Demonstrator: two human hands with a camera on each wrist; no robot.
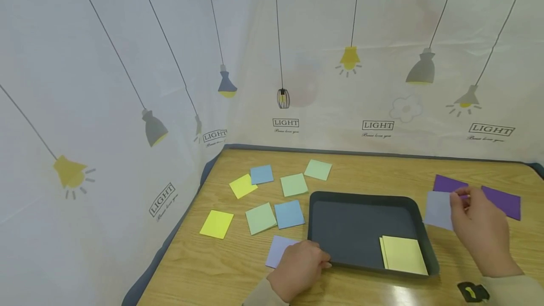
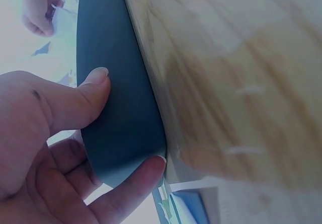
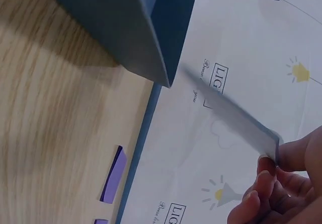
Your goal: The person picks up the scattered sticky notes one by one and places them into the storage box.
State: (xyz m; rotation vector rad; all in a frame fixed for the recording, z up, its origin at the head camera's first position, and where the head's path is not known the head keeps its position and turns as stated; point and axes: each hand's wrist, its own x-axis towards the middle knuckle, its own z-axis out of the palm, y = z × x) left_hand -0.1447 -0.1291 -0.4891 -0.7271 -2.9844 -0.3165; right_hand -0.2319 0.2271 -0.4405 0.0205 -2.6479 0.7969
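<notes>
A dark grey tray (image 1: 352,221) lies on the table with a pale yellow sticky note pad (image 1: 405,255) in its near right corner. My left hand (image 1: 299,263) grips the tray at its near left corner; in the left wrist view the thumb (image 2: 93,95) lies against the tray's side wall. Beyond the tray's right side, my right hand (image 1: 482,223) pinches a lavender sticky note pad (image 1: 437,209) by one edge, held above the table. The right wrist view shows that pad (image 3: 236,121) edge-on between thumb and fingers. Two purple sticky note pads (image 1: 503,202) lie behind the right hand.
Left of the tray lie yellow (image 1: 216,224), green (image 1: 260,218) and blue sticky note pads (image 1: 289,214), several in all. Another lavender pad (image 1: 278,249) is partly hidden by the left hand. A printed white curtain (image 1: 318,60) hangs along the table's back and left edges.
</notes>
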